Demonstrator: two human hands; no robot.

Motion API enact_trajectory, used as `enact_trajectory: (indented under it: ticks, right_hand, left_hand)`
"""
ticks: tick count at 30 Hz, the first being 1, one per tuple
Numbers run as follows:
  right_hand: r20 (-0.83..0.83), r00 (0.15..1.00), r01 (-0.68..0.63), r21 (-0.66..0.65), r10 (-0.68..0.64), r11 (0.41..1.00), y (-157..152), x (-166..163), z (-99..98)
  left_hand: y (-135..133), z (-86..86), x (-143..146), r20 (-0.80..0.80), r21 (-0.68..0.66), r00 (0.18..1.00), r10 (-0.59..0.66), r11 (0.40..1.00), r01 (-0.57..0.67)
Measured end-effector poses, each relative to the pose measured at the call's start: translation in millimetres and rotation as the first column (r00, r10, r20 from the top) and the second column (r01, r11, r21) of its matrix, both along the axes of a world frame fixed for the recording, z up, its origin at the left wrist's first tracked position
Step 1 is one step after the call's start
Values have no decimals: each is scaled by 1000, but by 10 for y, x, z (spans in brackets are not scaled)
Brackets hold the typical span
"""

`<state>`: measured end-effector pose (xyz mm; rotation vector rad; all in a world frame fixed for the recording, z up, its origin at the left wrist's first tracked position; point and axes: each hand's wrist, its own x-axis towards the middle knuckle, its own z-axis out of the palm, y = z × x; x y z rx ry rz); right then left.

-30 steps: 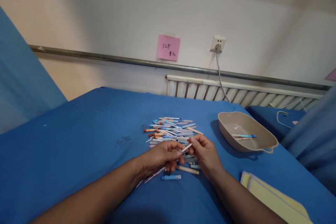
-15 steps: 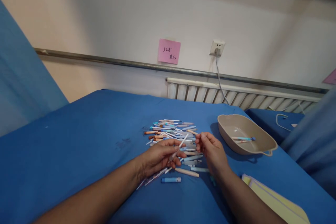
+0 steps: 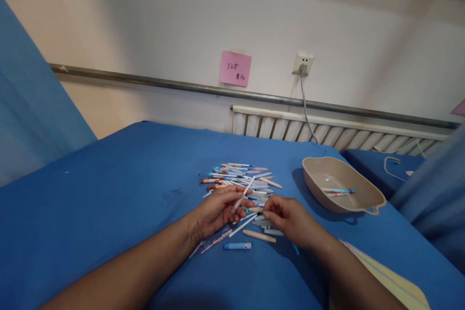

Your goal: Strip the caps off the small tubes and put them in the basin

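Observation:
My left hand (image 3: 220, 208) is closed on a slim white pen (image 3: 244, 194) with a see-through lower part, held at a slant above the pile. My right hand (image 3: 290, 220) is pinched low over the pile, its fingertips at the end of a peach pen barrel (image 3: 256, 209); whether they grip it is hidden. Around both hands lies a heap of pens and pen parts (image 3: 236, 174) in white, blue, grey, peach and brown. Nearer me, a peach barrel (image 3: 259, 236) and a short blue piece (image 3: 237, 246) rest on the blue sheet (image 3: 145, 179).
To the right stands a beige basin (image 3: 345, 179) with a few pens (image 3: 337, 191) inside. A yellow striped cloth or pad (image 3: 385, 271) lies at the lower right. Behind are a radiator (image 3: 283, 123), a metal rail (image 3: 163, 82) and a socket (image 3: 302, 64) with a cable.
My right hand has moved left and down onto the pile. A peach pen beyond it is now in fuller view. My left hand keeps the white pen almost in place.

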<state>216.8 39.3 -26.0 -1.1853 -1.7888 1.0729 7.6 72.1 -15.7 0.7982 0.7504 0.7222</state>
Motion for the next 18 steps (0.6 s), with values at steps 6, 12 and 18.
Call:
enact_trajectory:
  ticks: [6, 12, 18]
  right_hand:
    - [287, 958, -68, 172, 16, 983, -43, 68, 70]
    - [385, 918, -242, 358, 94, 902, -213, -232, 106]
    - [675, 727, -491, 379, 129, 784, -462, -738, 70]
  left_hand:
    - [30, 48, -20, 10, -13, 997, 74, 997, -74]
    - [103, 182, -115, 43, 22, 966, 254, 967, -255]
    - [145, 134, -125, 30, 54, 954, 297, 953, -298]
